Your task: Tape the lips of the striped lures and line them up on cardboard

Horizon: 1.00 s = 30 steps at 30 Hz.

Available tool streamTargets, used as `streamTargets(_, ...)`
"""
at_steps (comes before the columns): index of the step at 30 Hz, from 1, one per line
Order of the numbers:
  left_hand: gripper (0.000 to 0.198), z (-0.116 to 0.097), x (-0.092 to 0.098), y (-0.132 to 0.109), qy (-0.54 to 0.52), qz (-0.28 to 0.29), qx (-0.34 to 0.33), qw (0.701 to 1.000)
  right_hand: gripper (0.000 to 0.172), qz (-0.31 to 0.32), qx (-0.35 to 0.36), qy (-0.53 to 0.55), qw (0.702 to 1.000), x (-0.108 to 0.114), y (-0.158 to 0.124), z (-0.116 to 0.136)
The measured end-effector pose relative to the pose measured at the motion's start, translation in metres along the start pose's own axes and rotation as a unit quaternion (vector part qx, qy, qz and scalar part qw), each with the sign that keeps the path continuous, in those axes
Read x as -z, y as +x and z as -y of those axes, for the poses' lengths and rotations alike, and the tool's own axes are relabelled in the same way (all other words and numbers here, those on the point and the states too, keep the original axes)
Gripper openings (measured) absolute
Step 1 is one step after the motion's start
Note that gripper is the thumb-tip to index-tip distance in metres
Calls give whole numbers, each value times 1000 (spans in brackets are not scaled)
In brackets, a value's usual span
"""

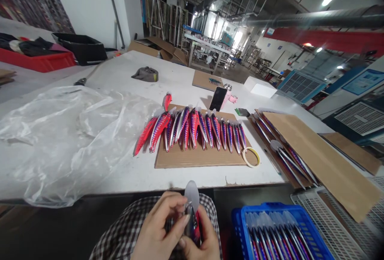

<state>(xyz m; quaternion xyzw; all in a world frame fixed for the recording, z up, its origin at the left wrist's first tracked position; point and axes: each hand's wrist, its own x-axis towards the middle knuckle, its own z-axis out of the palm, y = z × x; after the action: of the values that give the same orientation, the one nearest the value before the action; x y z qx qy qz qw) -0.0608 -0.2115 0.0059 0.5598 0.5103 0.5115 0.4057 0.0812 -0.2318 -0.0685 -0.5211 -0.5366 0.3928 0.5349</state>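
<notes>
Over my lap, below the table edge, both hands are closed around one fishing lure [191, 220] with a clear oval lip pointing up. My left hand [163, 224] pinches near the base of the lip with thumb and fingertips. My right hand [204, 236] grips the body from the other side, where some red shows. The fingers hide much of the body. Ahead, a row of purple, silver and red striped lures [194, 128] lies on a cardboard sheet [192, 160]. A roll of tape [251, 157] rests at that sheet's right corner.
A blue basket [237, 228] of lures stands low at my right. Crumpled clear plastic [69, 140] covers the table's left side. More lures lie between cardboard sheets [318, 160] at right. A phone [218, 99] leans upright behind the row; a grey cap [146, 74] lies farther back.
</notes>
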Motion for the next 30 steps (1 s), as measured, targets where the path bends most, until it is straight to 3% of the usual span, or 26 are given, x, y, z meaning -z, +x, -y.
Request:
streamTargets(5, 20, -9, 9, 4, -32, 47, 0, 998, 60, 9, 31, -48, 998, 4, 6, 6)
streamTargets(12, 14, -6, 11, 8, -101, 79, 90, 988, 66, 13, 61, -146, 987, 9, 8, 5)
streamTargets(18, 4, -2, 9, 12, -111, 58, 137, 983, 68, 17, 84, -178, 980, 11, 6, 7)
streamTargets(24, 10, -13, 9, 15, -155, 70, 184, 968, 67, 13, 92, -207, 974, 11, 6, 16)
streamTargets(30, 6, -11, 7, 15, -140, 63, 166, 974, 66, 19, 117, -204, 972, 12, 7, 20)
